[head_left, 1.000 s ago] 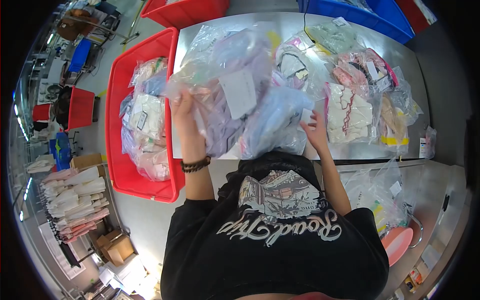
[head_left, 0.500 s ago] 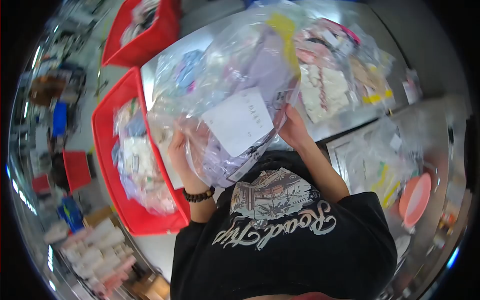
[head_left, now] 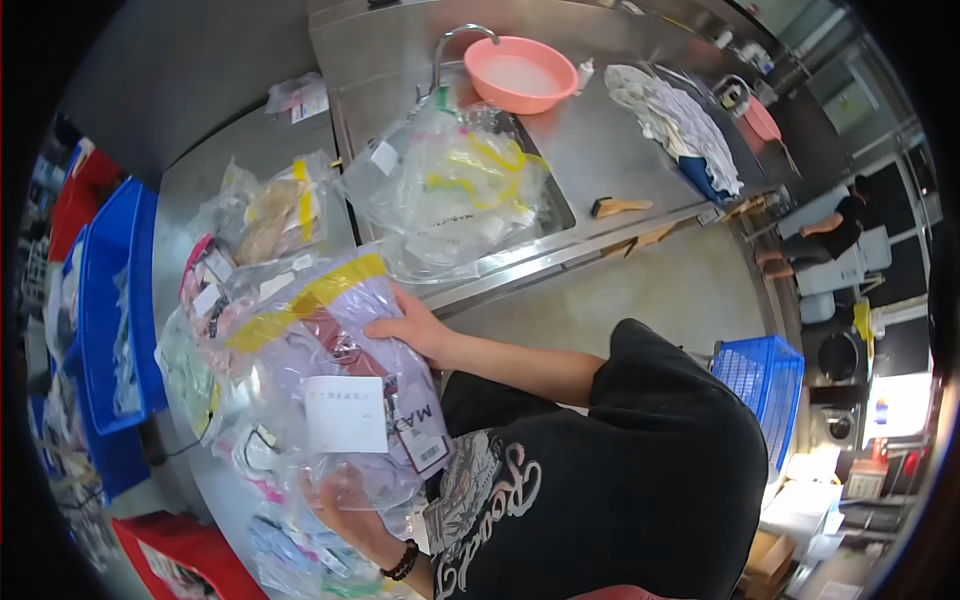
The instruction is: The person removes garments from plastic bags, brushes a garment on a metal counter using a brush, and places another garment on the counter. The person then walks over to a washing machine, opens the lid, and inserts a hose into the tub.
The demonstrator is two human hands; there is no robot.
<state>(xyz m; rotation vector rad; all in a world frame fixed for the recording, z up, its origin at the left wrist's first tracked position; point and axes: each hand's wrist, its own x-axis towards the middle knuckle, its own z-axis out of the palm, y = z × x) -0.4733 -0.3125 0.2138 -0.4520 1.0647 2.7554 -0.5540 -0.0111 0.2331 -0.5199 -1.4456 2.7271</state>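
Your right hand (head_left: 412,330) is gripping a crinkly clear plastic bag (head_left: 340,365) of soft lilac cloth (head_left: 403,378), spanning between your hands; your left hand (head_left: 345,502) is touching its edge, grip unclear.

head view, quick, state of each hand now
Left hand: holding the clear plastic bag of lilac clothing, fingers partly obscured.
Right hand: closed on the same bag's opposite side.

Head's swung right, towards the sink (head_left: 562,205)!
The right hand (head_left: 415,330), clear of the lilac bag (head_left: 405,375) earlier, now grips it.
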